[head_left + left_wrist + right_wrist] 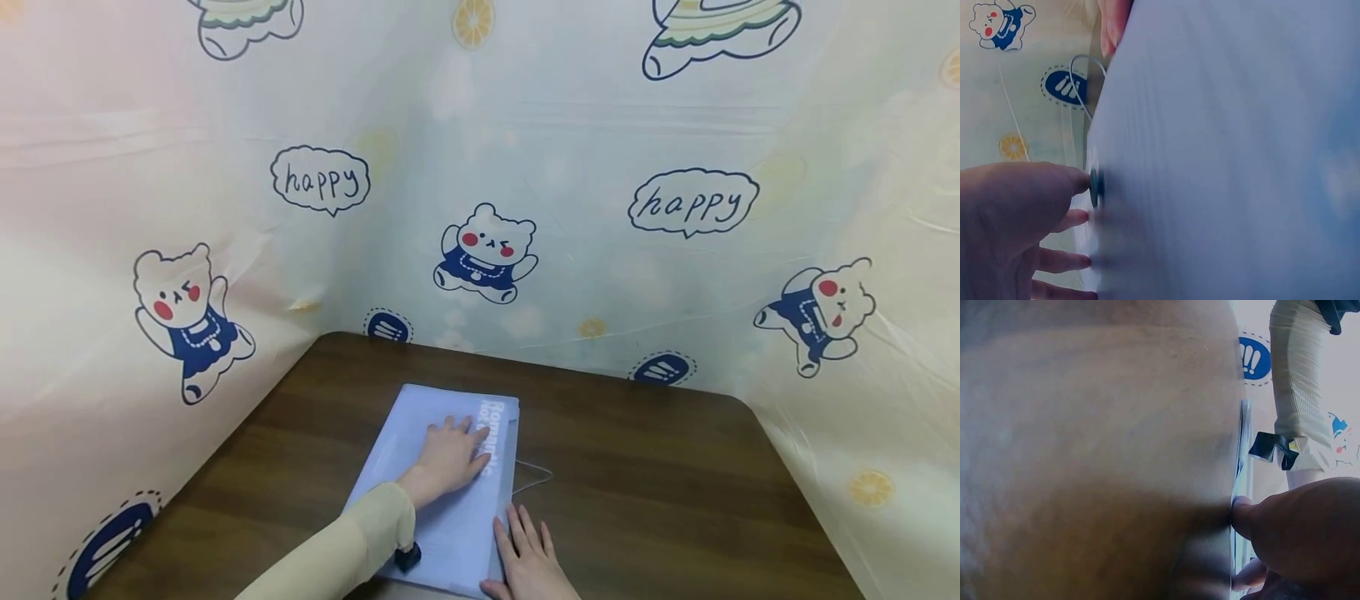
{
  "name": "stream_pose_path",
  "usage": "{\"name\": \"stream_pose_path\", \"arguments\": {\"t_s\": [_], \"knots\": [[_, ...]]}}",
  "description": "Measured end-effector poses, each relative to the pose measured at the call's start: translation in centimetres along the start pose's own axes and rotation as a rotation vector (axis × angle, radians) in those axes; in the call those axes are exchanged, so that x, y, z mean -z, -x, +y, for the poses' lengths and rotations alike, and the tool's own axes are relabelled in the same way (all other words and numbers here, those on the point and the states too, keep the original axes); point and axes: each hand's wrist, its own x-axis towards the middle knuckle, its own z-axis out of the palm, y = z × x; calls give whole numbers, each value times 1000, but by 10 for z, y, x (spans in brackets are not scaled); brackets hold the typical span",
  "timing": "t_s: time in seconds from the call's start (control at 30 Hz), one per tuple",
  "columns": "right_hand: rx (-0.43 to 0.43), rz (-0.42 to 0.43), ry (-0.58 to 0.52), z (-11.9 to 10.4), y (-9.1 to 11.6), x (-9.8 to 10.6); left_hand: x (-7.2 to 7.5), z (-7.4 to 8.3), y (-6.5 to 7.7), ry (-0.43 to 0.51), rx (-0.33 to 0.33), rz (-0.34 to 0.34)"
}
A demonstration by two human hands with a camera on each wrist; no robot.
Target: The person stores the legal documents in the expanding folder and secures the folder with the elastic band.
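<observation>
A light blue file folder (457,542) with white lettering lies flat on the table. My left hand (448,460) rests on its upper face, fingers spread beside the lettering. In the left wrist view, a small dark round button (1094,187) shows on the folder by the left thumb. At the folder's near right edge, my right hand (528,560) lies with fairly straight fingers, touching the side. The right wrist view has the right thumb (1244,517) against the thin layered edge of the folder (1242,456). A thin pale cord (550,475) loops out from the folder's right side.
The dark brown wooden table (660,492) has rounded far corners. A pale printed curtain (570,125) with bears and "happy" bubbles surrounds it at the back and sides. A small black device (407,557) sits at the left wrist.
</observation>
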Motion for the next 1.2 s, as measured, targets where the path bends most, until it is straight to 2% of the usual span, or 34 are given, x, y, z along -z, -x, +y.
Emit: {"name": "stream_pose_path", "arguments": {"t_s": [0.1, 0.43, 0.67, 0.8, 0.97, 1.2], "knots": [[-16, -5, -43, 3, 1, -5, -3, -9, 4, 14, 12, -24], [-47, -38, -39, 6, 2, -5, -2, -39, 19, 84, 56, -61], [-11, 53, 57, 9, 6, -10, 7, -71, 29, 116, 111, -115], [-11, 37, 20, 10, 4, -7, 15, -94, 33, 122, 107, -168], [-31, -34, -89, 9, 0, 2, 21, -118, 40, 130, 64, -216], [-37, -44, -101, 6, 2, 8, 30, -136, 56, 148, 29, -256]]}}
